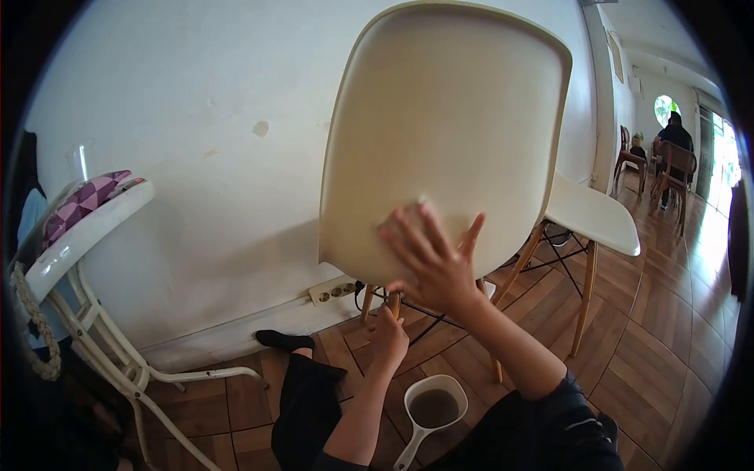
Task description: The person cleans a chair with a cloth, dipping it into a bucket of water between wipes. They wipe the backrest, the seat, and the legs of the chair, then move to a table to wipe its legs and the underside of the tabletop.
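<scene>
A cream chair (455, 118) fills the middle of the view, its large smooth shell facing me. Against the lower part of that shell lies my right hand (432, 259), fingers spread and slightly blurred; a small pale bit shows at its fingertips, too unclear to name. Below it, my left hand (389, 334) is wrapped round a wooden chair leg (394, 302). On the floor between my legs stands a white long-handled dipper (410, 451) with brownish liquid (433, 408) in it.
A power strip (331, 291) lies along the white wall. Another cream chair (593, 216) stands at the right. At the left is a white metal-framed chair (94, 228) with a checked cushion and a clear cup. A person (675, 137) sits far back at the right.
</scene>
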Motion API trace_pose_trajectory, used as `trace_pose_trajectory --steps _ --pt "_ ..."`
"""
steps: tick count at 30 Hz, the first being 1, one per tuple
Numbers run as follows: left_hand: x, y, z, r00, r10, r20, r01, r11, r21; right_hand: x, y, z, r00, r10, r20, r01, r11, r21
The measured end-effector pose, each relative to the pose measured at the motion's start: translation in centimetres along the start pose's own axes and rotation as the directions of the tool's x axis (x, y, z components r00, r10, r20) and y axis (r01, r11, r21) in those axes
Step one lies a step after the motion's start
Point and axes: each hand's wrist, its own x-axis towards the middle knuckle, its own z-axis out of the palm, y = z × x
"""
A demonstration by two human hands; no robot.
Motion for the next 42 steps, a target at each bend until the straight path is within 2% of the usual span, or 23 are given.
trace_pose_trajectory --steps 1,3,6,7,8,10,12,15,17,18,19,21,23,26,28,30,32,33,34,36,37,39,42 --pt "0.0 -0.2 0.1 1.000 0.010 -0.004 -0.010 1.000 -0.018 -1.5 -0.5 0.8 1.000 0.001 0.002 -0.001 1.000 0.002" --pt "-0.1 -0.2 0.1 1.000 0.027 -0.010 -0.027 0.999 -0.036 -4.9 -0.4 2.3 0.986 -0.156 0.057 0.160 0.984 -0.080" --pt "0.1 0.2 -0.2 0.998 0.025 -0.058 -0.021 0.998 0.067 -10.5 2.4 4.0 0.986 -0.159 0.042 0.163 0.977 -0.140" --pt "0.2 0.2 -0.6 0.998 -0.040 0.055 0.040 0.999 0.008 -11.2 3.8 4.1 0.986 -0.161 0.036 0.165 0.976 -0.144" --pt "0.4 0.4 -1.0 0.980 -0.099 0.172 0.108 0.993 -0.043 -12.0 5.1 4.2 0.996 -0.088 0.013 0.088 0.985 -0.146" --pt "0.1 0.5 -0.8 0.993 -0.062 0.104 0.064 0.998 -0.013 -11.0 5.9 3.8 1.000 -0.012 -0.013 0.010 0.989 -0.147" --pt "0.0 0.7 -0.8 0.999 -0.028 0.046 0.027 0.999 0.022 -8.5 7.5 3.4 0.952 0.277 -0.133 -0.264 0.959 0.103" --pt "-0.1 0.9 -1.0 0.993 -0.069 0.095 0.062 0.996 0.069 -2.8 6.3 0.0 0.900 0.378 -0.217 -0.324 0.913 0.248" --pt "-0.2 0.3 0.0 0.998 0.007 -0.063 -0.006 1.000 0.024 -1.7 4.2 -0.1 0.952 0.270 -0.143 -0.251 0.958 0.140" --pt "-0.3 0.4 -0.1 0.998 0.006 -0.057 -0.005 1.000 0.027 -1.7 3.4 0.0 0.984 0.168 -0.059 -0.165 0.985 0.039" --pt "-0.2 0.5 -0.5 1.000 -0.009 -0.023 0.009 1.000 0.017 -2.4 2.6 0.5 0.983 0.175 -0.053 -0.172 0.984 0.042" --pt "0.0 0.9 -1.2 1.000 -0.022 0.017 0.022 1.000 0.006 -5.1 0.8 2.3 0.994 -0.110 0.013 0.110 0.991 -0.080" --pt "0.3 1.0 -1.8 0.971 -0.113 0.210 0.123 0.992 -0.036 -8.8 1.3 3.9 0.994 -0.106 0.015 0.107 0.988 -0.114" --pt "0.8 1.1 -2.4 0.937 -0.145 0.318 0.166 0.985 -0.040 -13.5 5.1 5.7 0.998 -0.049 -0.032 0.043 0.983 -0.180" --pt "0.5 0.6 -1.5 0.964 -0.124 0.237 0.136 0.990 -0.035 -13.1 6.0 5.4 0.997 0.014 -0.073 -0.029 0.976 -0.214" --pt "0.2 0.4 -0.5 0.981 -0.097 0.167 0.104 0.994 -0.032 -11.5 6.8 5.1 0.921 0.353 -0.161 -0.331 0.932 0.148" --pt "-0.1 0.1 0.1 1.000 -0.005 0.004 0.005 0.999 0.051 -7.5 6.6 2.8 0.906 0.385 -0.177 -0.359 0.919 0.161" --pt "-0.2 0.1 -0.1 1.000 -0.007 0.010 0.006 0.999 0.051 -5.9 6.0 1.8 0.891 0.411 -0.195 -0.379 0.908 0.180" --pt "-0.1 0.2 -0.4 0.999 -0.029 0.046 0.027 0.999 0.039 -5.0 5.4 1.6 0.918 0.372 -0.139 -0.369 0.928 0.048" --pt "0.0 0.4 -0.6 0.995 -0.047 0.092 0.045 0.999 0.026 -3.7 2.9 1.3 0.966 0.250 -0.072 -0.247 0.968 0.044" --pt "-0.1 0.2 -0.3 0.997 -0.033 0.064 0.033 0.999 0.007 -3.8 1.7 1.7 0.964 0.257 -0.064 -0.255 0.966 0.038" --pt "0.1 -1.5 1.5 0.998 0.052 -0.019 -0.053 0.998 -0.034 -5.6 -0.2 3.3 0.995 0.048 -0.087 -0.054 0.996 -0.066" --pt "0.0 0.3 -0.7 0.996 -0.045 0.072 0.043 0.998 0.035 -10.9 0.4 6.4 0.990 0.077 -0.120 -0.088 0.992 -0.093"
